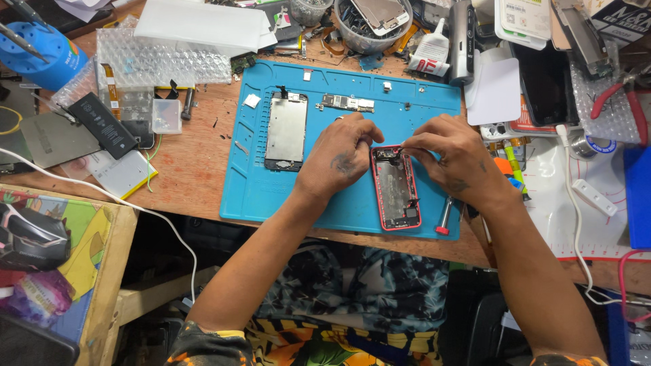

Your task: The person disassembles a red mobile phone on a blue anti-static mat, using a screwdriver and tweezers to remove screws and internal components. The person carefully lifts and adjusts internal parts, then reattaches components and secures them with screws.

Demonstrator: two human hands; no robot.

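Head view shows us both hands over a blue mat. Our left hand rests curled on the top edge of a red phone shell, likely to keep it from sliding. Our right hand pinches a small dark part at the shell's top. A red screwdriver lies just beside the shell, and a screen panel lies near, on the mat.

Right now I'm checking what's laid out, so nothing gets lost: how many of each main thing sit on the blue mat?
Red phone housing, under the left hand and right hand: 1
Screen assembly: 1
Circuit board: 1
Red-handled screwdriver: 1
Total: 4, not counting tiny loose parts on the blue mat.
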